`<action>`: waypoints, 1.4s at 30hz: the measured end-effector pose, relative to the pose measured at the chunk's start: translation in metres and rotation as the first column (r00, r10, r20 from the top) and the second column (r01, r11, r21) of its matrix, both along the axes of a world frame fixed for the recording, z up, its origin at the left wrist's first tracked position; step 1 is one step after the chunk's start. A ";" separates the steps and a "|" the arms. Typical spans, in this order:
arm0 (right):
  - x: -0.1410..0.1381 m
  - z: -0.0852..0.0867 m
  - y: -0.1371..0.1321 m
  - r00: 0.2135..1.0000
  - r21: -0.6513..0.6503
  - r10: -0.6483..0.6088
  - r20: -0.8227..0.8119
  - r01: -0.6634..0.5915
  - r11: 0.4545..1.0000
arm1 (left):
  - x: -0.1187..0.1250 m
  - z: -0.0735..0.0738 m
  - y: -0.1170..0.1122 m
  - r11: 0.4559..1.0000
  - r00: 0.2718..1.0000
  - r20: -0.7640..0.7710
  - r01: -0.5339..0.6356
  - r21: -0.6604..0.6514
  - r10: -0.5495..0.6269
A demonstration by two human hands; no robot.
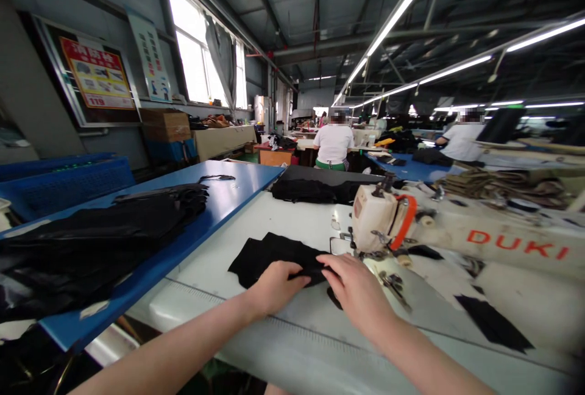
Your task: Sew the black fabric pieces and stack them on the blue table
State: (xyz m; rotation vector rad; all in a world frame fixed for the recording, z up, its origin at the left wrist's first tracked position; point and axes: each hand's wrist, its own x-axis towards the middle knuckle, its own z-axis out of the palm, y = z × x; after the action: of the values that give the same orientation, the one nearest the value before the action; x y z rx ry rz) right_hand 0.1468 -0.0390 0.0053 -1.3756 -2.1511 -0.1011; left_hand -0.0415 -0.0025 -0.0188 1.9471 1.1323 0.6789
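Observation:
A piece of black fabric lies on the pale sewing table, in front of and left of the sewing machine head. My left hand pinches its near edge between thumb and fingers. Close beside it, my right hand grips the right end of the same fabric, thumb and fingertips together. The needle area sits just beyond my right hand and is partly hidden. A small dark piece shows below the right fingers.
Stacked black fabric pieces cover part of the blue table at left. More black fabric lies behind the work. A black scrap rests under the machine arm. A person in white sits ahead.

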 end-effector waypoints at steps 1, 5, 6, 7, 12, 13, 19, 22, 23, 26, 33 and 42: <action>0.000 0.001 0.003 0.999 0.001 -0.014 -0.049 0.014 1.000 | -0.001 -0.001 0.006 0.995 1.000 0.030 -0.001 -0.101 0.004; 0.002 -0.005 0.006 0.988 0.065 -0.027 -0.155 0.038 0.997 | -0.008 0.000 0.018 0.961 0.996 0.092 0.026 -0.274 -0.001; 0.004 -0.008 0.004 0.985 0.091 -0.022 -0.170 0.038 0.995 | -0.009 0.000 0.018 0.954 0.994 0.108 0.026 -0.300 0.007; 0.006 -0.011 0.000 0.984 0.113 -0.016 -0.178 0.036 0.993 | -0.009 0.000 0.018 0.947 0.992 0.123 0.027 -0.321 0.014; 0.021 -0.025 -0.026 0.989 0.095 0.017 -0.148 -0.003 0.995 | -0.009 0.000 0.017 0.924 0.985 0.170 0.034 -0.380 0.034; 0.026 -0.027 -0.031 0.990 0.077 0.017 -0.141 -0.006 0.997 | -0.009 0.000 0.017 0.922 0.984 0.175 0.037 -0.385 0.034; 0.057 -0.043 -0.056 0.991 0.016 -0.005 -0.135 0.007 1.000 | -0.005 -0.002 0.014 0.938 0.977 0.212 0.057 -0.342 0.018; 0.076 -0.049 -0.068 0.992 -0.002 -0.024 -0.123 0.024 1.000 | 0.002 -0.004 0.009 0.980 0.989 0.147 0.055 -0.193 -0.026; 0.085 -0.050 -0.072 0.992 -0.005 -0.041 -0.119 0.041 0.999 | 0.004 -0.004 0.007 0.994 0.994 0.105 0.049 -0.102 -0.038; 0.121 -0.049 -0.077 0.987 0.000 -0.135 -0.092 0.135 0.991 | 0.010 -0.005 0.002 0.959 0.999 -0.021 0.051 0.279 -0.047; 0.220 -0.024 -0.038 0.851 0.002 -0.516 0.101 0.518 0.855 | 0.023 -0.012 0.004 0.781 0.954 -0.237 0.286 0.554 -0.182; 0.253 -0.017 -0.003 0.824 -0.080 -0.517 0.232 0.546 0.834 | 0.028 -0.015 0.013 0.819 0.965 -0.218 0.244 0.520 -0.149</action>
State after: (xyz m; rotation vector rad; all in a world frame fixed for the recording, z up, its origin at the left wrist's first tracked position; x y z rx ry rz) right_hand 0.3995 -0.0416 -0.0118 -2.1085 -1.8876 -0.3199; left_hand -0.0139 0.0106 -0.0337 2.6096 0.8671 0.7945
